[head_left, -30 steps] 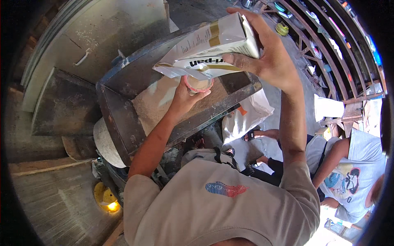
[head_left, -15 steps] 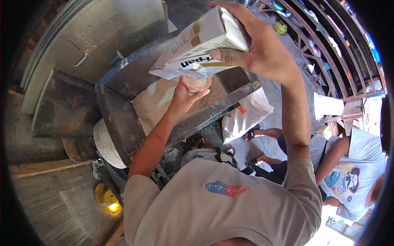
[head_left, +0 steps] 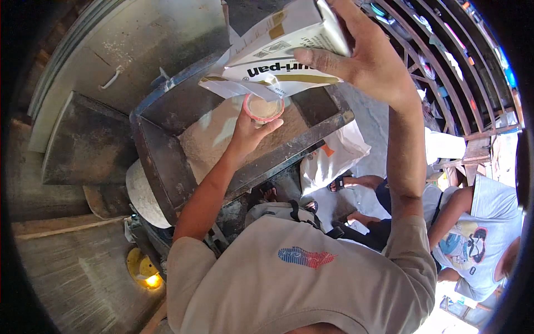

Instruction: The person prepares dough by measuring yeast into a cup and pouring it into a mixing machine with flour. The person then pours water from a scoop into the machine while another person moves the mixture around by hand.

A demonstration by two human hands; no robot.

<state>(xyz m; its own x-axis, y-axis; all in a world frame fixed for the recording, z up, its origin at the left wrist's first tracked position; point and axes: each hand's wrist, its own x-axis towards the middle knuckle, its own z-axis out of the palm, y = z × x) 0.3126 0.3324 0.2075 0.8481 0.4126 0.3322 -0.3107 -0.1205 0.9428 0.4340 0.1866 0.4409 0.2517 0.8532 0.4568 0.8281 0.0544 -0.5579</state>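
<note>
My right hand (head_left: 361, 58) grips a white packet (head_left: 300, 47) with gold bands and dark print from above, its torn mouth tipped down to the left. Just below that mouth, my left hand (head_left: 248, 133) is wrapped round a small cup (head_left: 264, 108) with a red rim. Light tan granules show inside the cup. Both hands are over a dark trough (head_left: 161, 150) that holds a heap of pale flour-like powder (head_left: 211, 142). The packet's lower flap hides part of the cup's far rim.
A white sack (head_left: 334, 158) stands against the trough's right side. Another person (head_left: 473, 228) in a light shirt sits at the right, legs stretched toward the trough. Slatted shelves (head_left: 445, 61) run along the upper right. A yellow lamp (head_left: 143, 270) glows at lower left.
The packet has tilted further and its mouth has widened over the cup. My right hand has shifted slightly up and right. The cup shows more granules, while my left hand stays almost in place.
</note>
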